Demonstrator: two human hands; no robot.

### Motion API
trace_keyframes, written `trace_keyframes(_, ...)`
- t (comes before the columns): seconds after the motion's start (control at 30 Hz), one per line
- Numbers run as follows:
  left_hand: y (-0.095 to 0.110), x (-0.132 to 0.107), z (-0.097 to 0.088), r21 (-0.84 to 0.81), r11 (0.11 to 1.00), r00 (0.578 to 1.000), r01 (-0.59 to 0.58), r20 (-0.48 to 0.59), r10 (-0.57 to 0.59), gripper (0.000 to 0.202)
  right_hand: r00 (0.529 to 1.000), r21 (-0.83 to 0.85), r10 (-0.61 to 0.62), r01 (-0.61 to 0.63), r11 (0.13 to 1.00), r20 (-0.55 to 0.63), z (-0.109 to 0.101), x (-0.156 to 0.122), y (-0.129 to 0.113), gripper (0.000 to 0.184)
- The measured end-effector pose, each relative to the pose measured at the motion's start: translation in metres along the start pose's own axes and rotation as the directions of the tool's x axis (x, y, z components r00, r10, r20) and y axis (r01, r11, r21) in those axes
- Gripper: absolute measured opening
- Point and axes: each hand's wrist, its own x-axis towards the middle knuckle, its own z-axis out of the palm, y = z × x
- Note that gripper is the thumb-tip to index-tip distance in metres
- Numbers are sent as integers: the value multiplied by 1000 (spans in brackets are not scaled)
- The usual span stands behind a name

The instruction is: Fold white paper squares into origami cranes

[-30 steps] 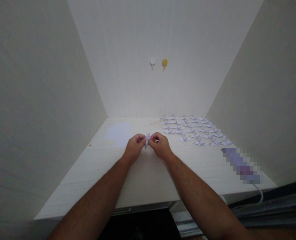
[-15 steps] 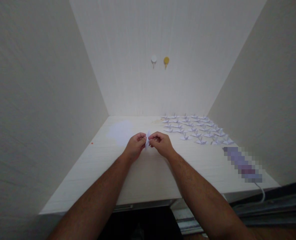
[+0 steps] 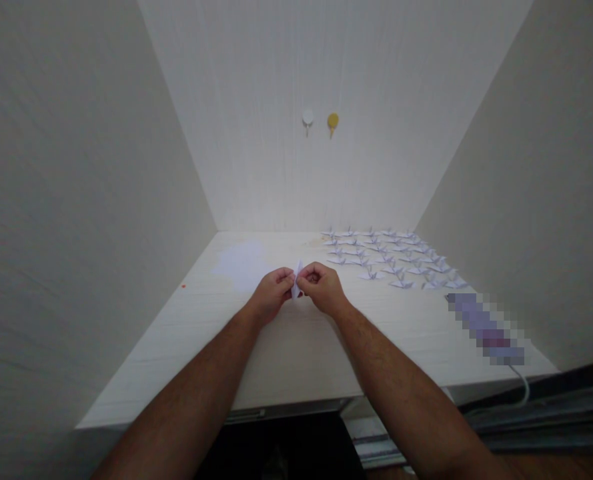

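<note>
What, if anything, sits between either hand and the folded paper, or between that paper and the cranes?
The left hand and right hand both pinch the folded paper, nothing visible between. Straight from it toward the paper cranes, only the right hand itself visibly intervenes.

Held paper [image 3: 295, 289] white; cranes [image 3: 402, 285] white. Desk [image 3: 301, 360] off-white, faintly streaked. White hook [image 3: 307, 118], yellow hook [image 3: 333, 120]. Speck [image 3: 183, 286] orange-red.

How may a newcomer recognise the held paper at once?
On the white table, find the left hand and right hand near the middle. Between them is a small folded white paper. Unlike the paper cranes in rows to the right, it is held.
</note>
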Motion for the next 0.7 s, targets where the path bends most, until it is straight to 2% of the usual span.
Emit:
trace_keyframes(0.17, -2, 1, 1, 72, 996, 999, -47, -11, 48, 31, 1000, -72, -20, 19, 997, -14, -2, 1, 1, 9)
trace_keyframes(0.27, -4, 3, -1, 152, 985, 993, -87, -68, 98, 28, 1000, -60, 3, -4, 998, -22, -3, 2, 0, 9)
trace_keyframes(0.47, 1, 2, -2, 431, 881, 936, -195, -187, 299, 19, 997, -97, -5, -3, 995, -80, -1, 3, 0, 21)
trace_keyframes(0.7, 2, 2, 3, 419, 893, 914, -162, -279, 296, 16, 989, -153, -18, -4, 988, -145, -1, 5, 6, 15)
